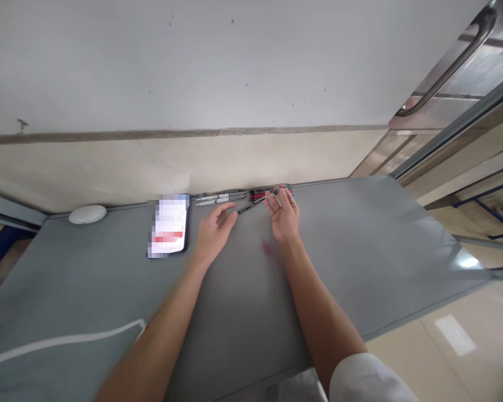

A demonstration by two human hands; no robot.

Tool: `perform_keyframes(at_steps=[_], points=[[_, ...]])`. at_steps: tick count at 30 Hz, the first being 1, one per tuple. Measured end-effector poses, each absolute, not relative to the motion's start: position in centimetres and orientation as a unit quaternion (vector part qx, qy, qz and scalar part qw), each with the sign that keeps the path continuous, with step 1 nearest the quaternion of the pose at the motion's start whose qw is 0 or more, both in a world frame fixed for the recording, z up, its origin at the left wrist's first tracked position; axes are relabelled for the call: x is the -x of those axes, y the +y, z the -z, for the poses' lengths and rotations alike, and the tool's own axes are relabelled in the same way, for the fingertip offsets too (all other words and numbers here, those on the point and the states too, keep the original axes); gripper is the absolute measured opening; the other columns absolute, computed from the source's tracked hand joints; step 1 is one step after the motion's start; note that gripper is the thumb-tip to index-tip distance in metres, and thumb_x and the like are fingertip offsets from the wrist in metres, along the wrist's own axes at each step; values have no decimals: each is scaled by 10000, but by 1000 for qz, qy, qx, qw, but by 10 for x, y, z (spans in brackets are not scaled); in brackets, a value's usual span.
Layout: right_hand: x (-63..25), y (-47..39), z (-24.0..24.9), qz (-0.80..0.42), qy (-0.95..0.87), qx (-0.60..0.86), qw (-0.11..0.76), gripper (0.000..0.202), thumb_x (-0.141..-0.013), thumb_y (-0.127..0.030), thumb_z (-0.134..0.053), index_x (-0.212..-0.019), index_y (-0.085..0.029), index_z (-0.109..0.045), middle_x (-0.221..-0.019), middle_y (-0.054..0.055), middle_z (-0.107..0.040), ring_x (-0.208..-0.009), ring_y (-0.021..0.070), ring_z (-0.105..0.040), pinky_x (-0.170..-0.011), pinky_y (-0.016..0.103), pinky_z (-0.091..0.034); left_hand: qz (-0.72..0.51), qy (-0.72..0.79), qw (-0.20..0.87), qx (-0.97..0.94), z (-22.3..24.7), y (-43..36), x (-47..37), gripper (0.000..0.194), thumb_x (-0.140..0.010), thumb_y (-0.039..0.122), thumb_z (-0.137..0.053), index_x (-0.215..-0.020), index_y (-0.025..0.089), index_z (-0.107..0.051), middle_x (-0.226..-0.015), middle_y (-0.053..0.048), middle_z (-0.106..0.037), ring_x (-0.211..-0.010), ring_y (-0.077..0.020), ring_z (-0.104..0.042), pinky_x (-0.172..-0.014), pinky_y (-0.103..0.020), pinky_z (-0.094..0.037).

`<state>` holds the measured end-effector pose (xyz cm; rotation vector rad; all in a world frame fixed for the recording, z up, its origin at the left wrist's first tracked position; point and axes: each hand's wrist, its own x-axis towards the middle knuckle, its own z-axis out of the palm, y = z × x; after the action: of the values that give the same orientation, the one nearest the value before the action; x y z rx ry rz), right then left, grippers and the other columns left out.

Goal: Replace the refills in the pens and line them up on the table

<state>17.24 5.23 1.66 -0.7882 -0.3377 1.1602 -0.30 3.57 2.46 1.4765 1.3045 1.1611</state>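
Note:
My right hand (pixel 285 215) is at the back of the grey table, its fingers closed on one end of a slim dark pen (pixel 248 208). The pen slants down to the left, and its other end lies close to my left thumb. My left hand (pixel 216 230) is open, with thumb and forefinger apart; I cannot tell whether the thumb touches the pen. Just beyond it lie several white-and-grey pens (pixel 218 199) along the wall. Behind my right fingers is a group of red and black pens (pixel 257 195), partly hidden by that hand.
A phone (pixel 170 226) with a lit, partly blurred screen lies left of my left hand. Farther left, a white oval object (pixel 88 214) sits against the wall. A white strip (pixel 67 340) crosses the table (pixel 381 251) at front left. A metal handle (pixel 452 67) is at upper right.

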Motion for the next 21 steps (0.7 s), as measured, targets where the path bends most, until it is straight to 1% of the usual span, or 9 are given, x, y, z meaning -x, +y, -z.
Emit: perform_keyframes(at_steps=[2,4,5,7,9,12,15,18,21], points=[[-166,52,-16,-521,-119,344,772,257,-751,-380,-709,-954,-262,-606,-936,-20,-666,-867,143,-706,-826,324,-571,-437,524,358,-638,-24,36,7,277,-828,365,-658,-1083,267,-702,-1191,-54,-690,-1131,-271,-610,-934,-353,-469],[-161,50,-15,-517,-100,306,793,223,-792,-381,-669,-966,-279,-575,-911,-39,-640,-786,106,-683,-830,327,-574,-422,512,298,-686,-20,38,8,268,-863,357,-609,-1099,262,-694,-1212,-67,-677,-1200,-290,-570,-933,-360,-473],[-159,49,-14,-519,-93,285,801,196,-815,-384,-645,-961,-285,-559,-891,-50,-626,-731,85,-660,-829,326,-576,-414,503,265,-711,-17,38,9,268,-885,349,-576,-1108,252,-688,-1211,-79,-674,-1238,-294,-543,-960,-371,-462],[-156,47,-13,-527,-78,243,811,124,-870,-384,-578,-934,-290,-529,-836,-75,-598,-619,55,-590,-811,318,-577,-381,495,180,-760,-10,38,9,290,-920,330,-512,-1138,222,-670,-1211,-107,-666,-1283,-295,-503,-1059,-420,-392],[-156,45,-11,-542,-53,202,814,71,-925,-356,-496,-906,-289,-507,-758,-95,-555,-533,45,-513,-741,288,-570,-319,504,99,-796,-5,36,8,336,-939,317,-469,-1198,190,-640,-1275,-124,-628,-1315,-301,-469,-1122,-467,-317],[-159,45,-7,-565,-12,142,813,139,-970,-324,-408,-876,-280,-500,-648,-99,-459,-465,57,-420,-579,232,-503,-226,530,16,-817,-2,30,7,424,-961,347,-430,-1315,160,-566,-1400,-132,-537,-1366,-314,-405,-1154,-508,-261],[-163,47,-3,-577,-7,121,808,228,-982,-372,-363,-837,-264,-503,-597,-85,-380,-455,77,-375,-487,216,-417,-172,549,-22,-817,-3,25,5,495,-973,408,-397,-1388,160,-504,-1478,-133,-455,-1392,-330,-363,-1162,-535,-234],[-166,51,-1,-597,-16,82,798,272,-975,-394,-363,-787,-246,-492,-589,-75,-356,-471,87,-361,-478,219,-387,-140,558,-33,-817,-4,23,3,531,-978,441,-370,-1428,175,-461,-1517,-130,-402,-1410,-334,-333,-1162,-547,-225],[-166,54,0,-613,-25,47,788,278,-955,-380,-396,-728,-233,-461,-583,-70,-342,-488,93,-351,-490,224,-379,-124,563,-36,-816,-5,23,2,546,-978,461,-354,-1447,194,-439,-1532,-124,-380,-1423,-332,-311,-1164,-549,-216]])
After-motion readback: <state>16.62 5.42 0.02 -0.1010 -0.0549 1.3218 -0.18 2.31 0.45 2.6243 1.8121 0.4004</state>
